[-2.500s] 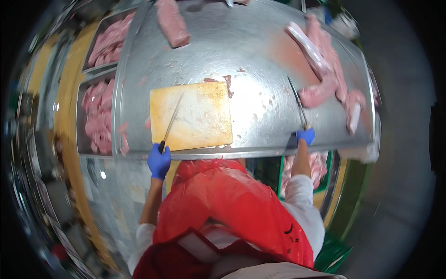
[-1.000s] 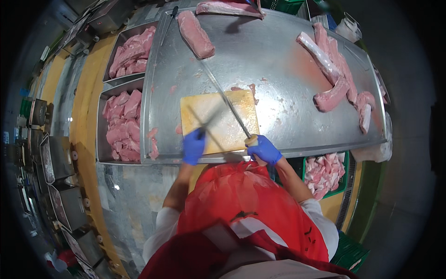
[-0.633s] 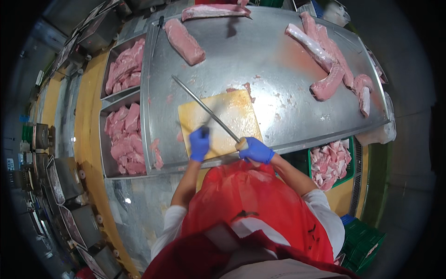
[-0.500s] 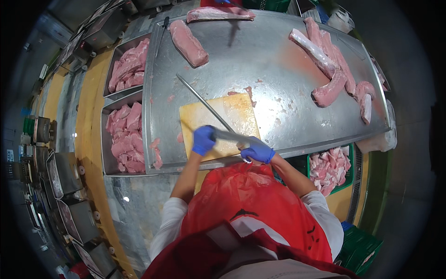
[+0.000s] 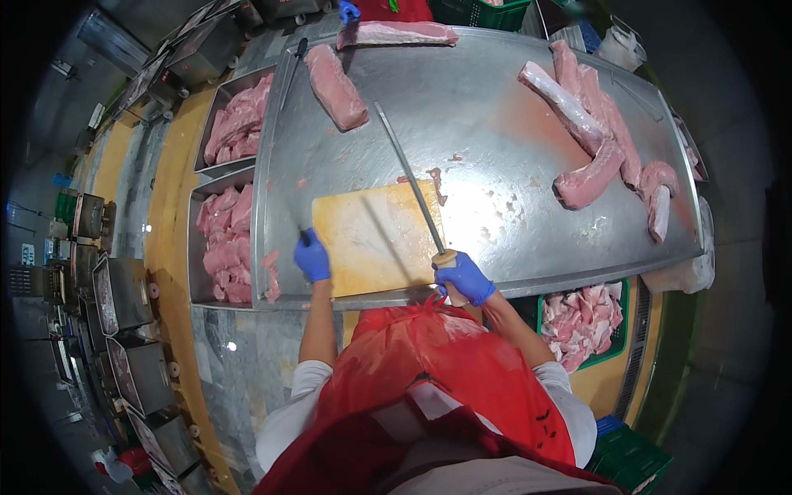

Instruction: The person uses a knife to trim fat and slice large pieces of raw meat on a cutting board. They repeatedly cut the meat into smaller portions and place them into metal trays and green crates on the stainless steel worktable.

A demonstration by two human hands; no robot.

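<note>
My left hand (image 5: 312, 256), in a blue glove, grips a black-handled knife (image 5: 306, 237) at the left edge of a yellowed cutting board (image 5: 346, 256); its blade is hard to make out. At the board's front right, my right hand (image 5: 466, 276), also blue-gloved, is closed round the pale handle of a long honing steel (image 5: 406, 167), which points forward and left across the board toward a pink pork loin (image 5: 334, 87). Small meat scraps (image 5: 437, 186) lie behind the board on the steel table (image 5: 280, 186).
Two metal trays of meat (image 5: 223, 247) line the left side. Long meat pieces (image 5: 588, 177) lie at right, a green crate of trimmings (image 5: 577, 322) below. Across the table, a co-worker's blue-gloved hand (image 5: 348, 12) is near a long loin (image 5: 396, 33). Another knife (image 5: 293, 74) rests at back left.
My right hand has brought the steel from the right over the board. Since half a second ago my left hand has drawn the knife leftward, away from the steel, now more upright in view.
</note>
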